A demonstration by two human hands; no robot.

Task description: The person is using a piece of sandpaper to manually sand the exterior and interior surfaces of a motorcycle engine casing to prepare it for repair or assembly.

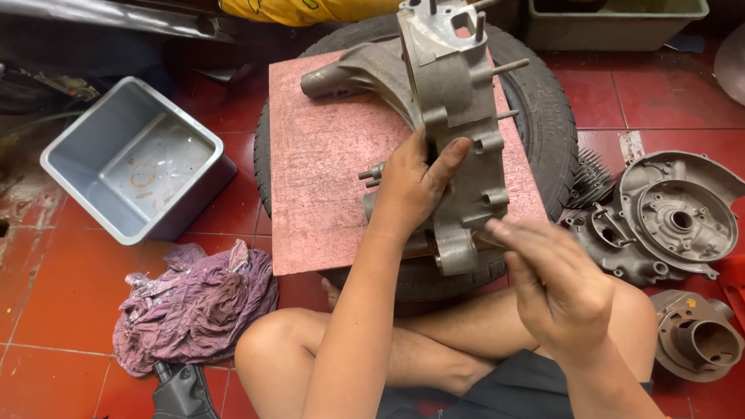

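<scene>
**A:** What is in the hands?

**B:** The left hand [414, 186] grips a grey metal engine casing [450, 116], thumb laid up its near face, fingers hidden behind it. The casing stands on edge on a pink board [326, 155], studs pointing right.

**A:** And the right hand?

**B:** The right hand [555, 283] hovers near the casing's lower right corner, just beside it. It is blurred; the fingers look loosely spread, and whether they pinch anything cannot be told.

**A:** Where does the board sit?

**B:** Flat on a tyre [547, 116] lying on the red tiled floor [70, 310], directly in front of the person's crossed legs.

**A:** What lies around?

**B:** Far left, a grey plastic tub [136, 159]. Near left, a crumpled purple rag [194, 306]. Right of the tyre, a round engine cover [683, 217] with a finned part [594, 180] beside it, and nearer, a smaller metal housing [694, 337]. A green bin [613, 23] stands at the far right.
</scene>
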